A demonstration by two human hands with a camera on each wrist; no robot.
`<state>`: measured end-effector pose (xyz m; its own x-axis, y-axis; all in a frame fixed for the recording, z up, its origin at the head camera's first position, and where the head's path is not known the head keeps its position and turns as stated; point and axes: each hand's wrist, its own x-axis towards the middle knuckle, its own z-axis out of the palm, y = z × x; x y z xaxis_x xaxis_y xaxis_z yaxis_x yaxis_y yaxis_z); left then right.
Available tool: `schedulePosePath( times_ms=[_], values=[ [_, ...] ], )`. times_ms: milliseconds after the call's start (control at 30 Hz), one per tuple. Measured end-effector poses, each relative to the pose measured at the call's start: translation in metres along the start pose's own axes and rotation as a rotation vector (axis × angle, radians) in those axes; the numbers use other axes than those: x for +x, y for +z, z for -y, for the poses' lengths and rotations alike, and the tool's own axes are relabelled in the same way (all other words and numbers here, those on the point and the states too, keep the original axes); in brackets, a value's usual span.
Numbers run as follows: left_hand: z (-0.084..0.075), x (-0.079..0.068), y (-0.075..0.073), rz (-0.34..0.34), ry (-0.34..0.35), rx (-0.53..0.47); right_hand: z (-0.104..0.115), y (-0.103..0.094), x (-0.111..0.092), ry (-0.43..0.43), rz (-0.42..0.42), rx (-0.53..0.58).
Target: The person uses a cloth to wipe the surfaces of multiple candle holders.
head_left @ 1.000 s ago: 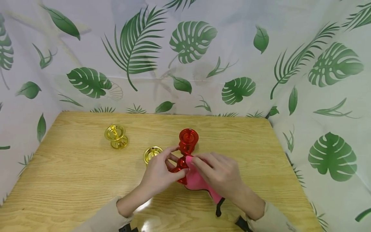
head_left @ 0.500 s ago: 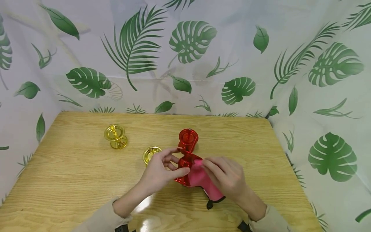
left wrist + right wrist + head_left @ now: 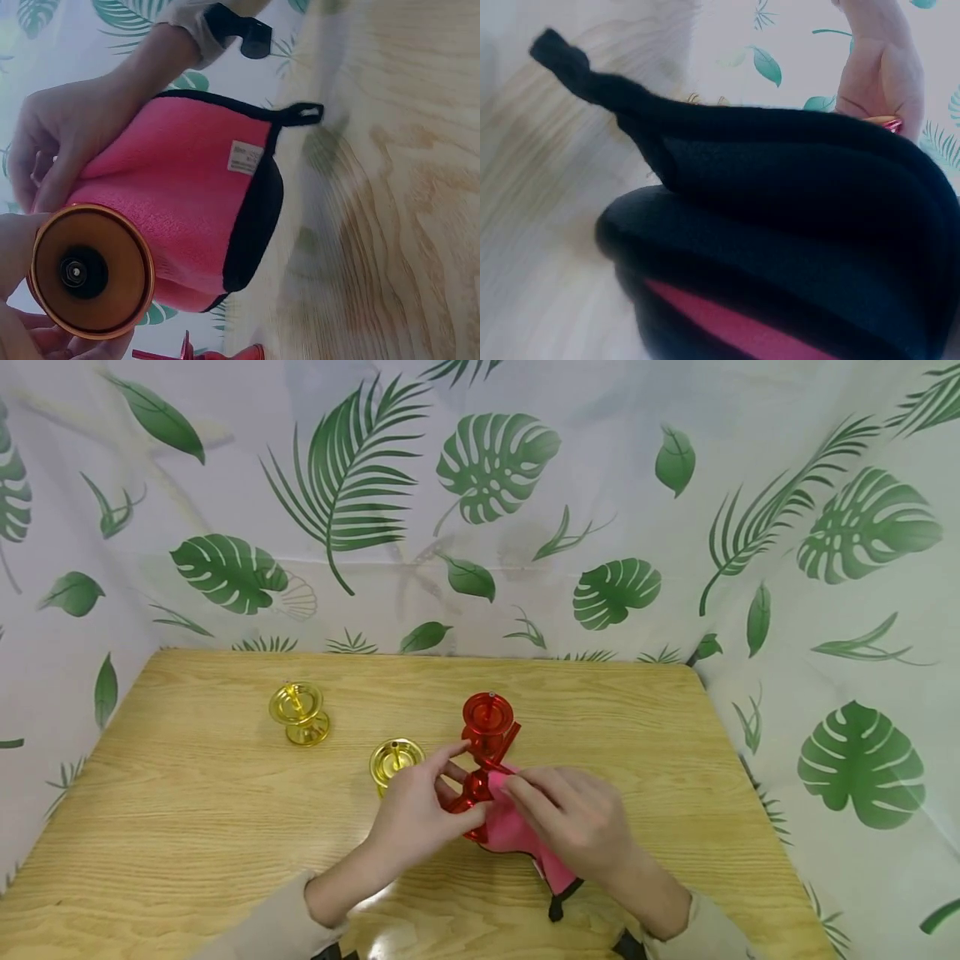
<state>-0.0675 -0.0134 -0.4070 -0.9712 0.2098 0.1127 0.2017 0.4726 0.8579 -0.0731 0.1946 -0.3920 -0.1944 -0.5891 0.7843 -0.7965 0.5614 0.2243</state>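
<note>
My left hand [image 3: 416, 802] grips a shiny red candle holder [image 3: 477, 787] between thumb and fingers, tilted above the table. In the left wrist view the holder's round hollow underside [image 3: 120, 255] faces the camera, with a screw at its centre. My right hand [image 3: 581, 822] pinches a pink cloth [image 3: 517, 831] with dark edging and a black loop, pressed against the red holder. Seen from the right wrist, the cloth's dark lining [image 3: 780, 202] fills most of the frame. Behind the held piece stands a second red candle holder [image 3: 487, 714], upright.
Two gold candle holders stand upright on the wooden table [image 3: 187, 793]: one gold holder [image 3: 300, 718] at the back left, another gold holder [image 3: 390, 758] just beyond my left hand and partly hidden by it. A leaf-patterned backdrop [image 3: 405, 560] rises behind the table and at both sides.
The held red candle holder has turned and tilted in my left hand. My right hand and the pink cloth shifted slightly right, then back left along it. The standing holders have not moved.
</note>
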Motion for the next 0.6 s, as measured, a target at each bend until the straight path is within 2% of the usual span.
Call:
schedulePosePath(
  times_ms=[133,233,333,500,600],
  values=[
    [0.000,-0.001,0.001,-0.021,0.061,0.120,0.005,0.000,0.007,0.018,0.072,-0.015],
    [0.001,-0.001,0.000,-0.024,0.068,0.137,0.008,0.000,0.009,0.039,0.106,-0.005],
    [0.003,0.000,-0.001,-0.008,0.039,0.073,0.007,0.000,0.009,0.045,0.096,0.013],
    [0.005,0.001,-0.006,0.024,-0.021,-0.070,0.003,-0.001,0.003,0.048,0.025,0.064],
    [0.003,0.003,-0.009,0.020,-0.014,-0.083,0.000,-0.003,-0.002,0.060,-0.022,0.111]
  ],
)
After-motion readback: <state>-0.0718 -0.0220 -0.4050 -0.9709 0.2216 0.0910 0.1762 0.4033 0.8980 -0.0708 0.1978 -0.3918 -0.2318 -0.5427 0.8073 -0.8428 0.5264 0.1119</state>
